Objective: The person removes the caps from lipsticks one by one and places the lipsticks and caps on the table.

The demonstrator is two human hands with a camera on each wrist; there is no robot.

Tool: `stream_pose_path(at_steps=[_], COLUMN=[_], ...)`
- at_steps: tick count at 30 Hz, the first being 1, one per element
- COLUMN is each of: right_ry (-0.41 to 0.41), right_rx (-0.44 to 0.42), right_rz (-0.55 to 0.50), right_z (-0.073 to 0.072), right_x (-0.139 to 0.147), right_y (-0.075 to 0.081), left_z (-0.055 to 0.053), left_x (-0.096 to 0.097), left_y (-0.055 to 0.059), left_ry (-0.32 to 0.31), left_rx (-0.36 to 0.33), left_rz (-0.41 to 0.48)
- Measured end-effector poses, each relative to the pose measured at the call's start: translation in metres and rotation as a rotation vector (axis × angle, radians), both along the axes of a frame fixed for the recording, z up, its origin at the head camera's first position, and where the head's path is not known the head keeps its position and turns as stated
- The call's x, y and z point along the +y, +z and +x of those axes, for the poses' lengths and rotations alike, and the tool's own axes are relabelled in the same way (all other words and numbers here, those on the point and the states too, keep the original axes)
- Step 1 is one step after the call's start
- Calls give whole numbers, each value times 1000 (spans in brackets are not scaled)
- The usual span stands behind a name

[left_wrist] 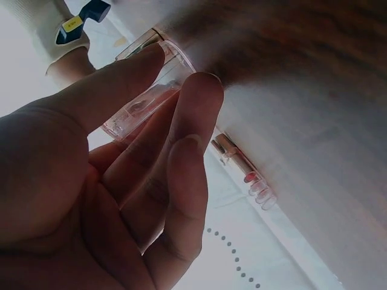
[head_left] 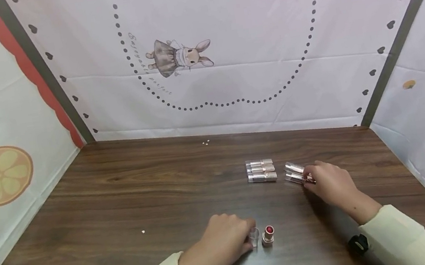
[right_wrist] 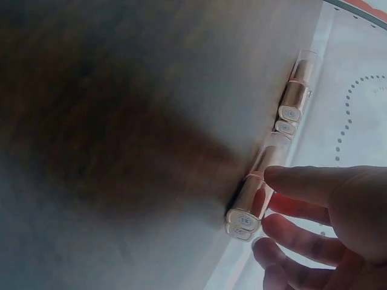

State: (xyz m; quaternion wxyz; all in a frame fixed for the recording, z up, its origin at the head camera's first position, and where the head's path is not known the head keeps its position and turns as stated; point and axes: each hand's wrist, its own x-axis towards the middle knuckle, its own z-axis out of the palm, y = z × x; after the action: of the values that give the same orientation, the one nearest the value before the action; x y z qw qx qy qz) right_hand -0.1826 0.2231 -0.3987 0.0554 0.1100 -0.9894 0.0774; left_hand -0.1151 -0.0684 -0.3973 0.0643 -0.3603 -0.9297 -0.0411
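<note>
My left hand (head_left: 221,241) pinches a clear lipstick cap (head_left: 254,238) between thumb and fingers, low over the table. Just right of the cap, an uncapped lipstick (head_left: 268,237) stands upright, its red tip showing. Farther right, my right hand (head_left: 332,182) reaches to a pair of capped lipsticks (head_left: 295,178) lying side by side. In the right wrist view, the thumb and curled fingers pinch the upper lipstick (right_wrist: 251,193) of this pair, which still lies by the other. Three more capped lipsticks (head_left: 262,177) lie in a row to the left of the pair.
The dark wood table (head_left: 142,184) is bounded by a white printed cloth at the back (head_left: 257,43) and cloth sides. Small white specks (head_left: 206,143) lie near the back edge, and another speck (head_left: 143,231) lies left of my left hand.
</note>
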Motion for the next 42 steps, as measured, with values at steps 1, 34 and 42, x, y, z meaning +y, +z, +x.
stream_pose_path(at_steps=[1,34,42], right_ry=[4,124,193], right_rx=[8,16,87], right_rz=[0,-125,-158], right_z=[0,29,44], right_x=[0,-37,-57], right_y=[-1,13,19], left_z=[0,-2,-2], left_x=[0,1,1], left_y=[0,2,2], left_ry=[1,6,7], left_rx=[0,-44,-37], left_rz=[1,0,-8])
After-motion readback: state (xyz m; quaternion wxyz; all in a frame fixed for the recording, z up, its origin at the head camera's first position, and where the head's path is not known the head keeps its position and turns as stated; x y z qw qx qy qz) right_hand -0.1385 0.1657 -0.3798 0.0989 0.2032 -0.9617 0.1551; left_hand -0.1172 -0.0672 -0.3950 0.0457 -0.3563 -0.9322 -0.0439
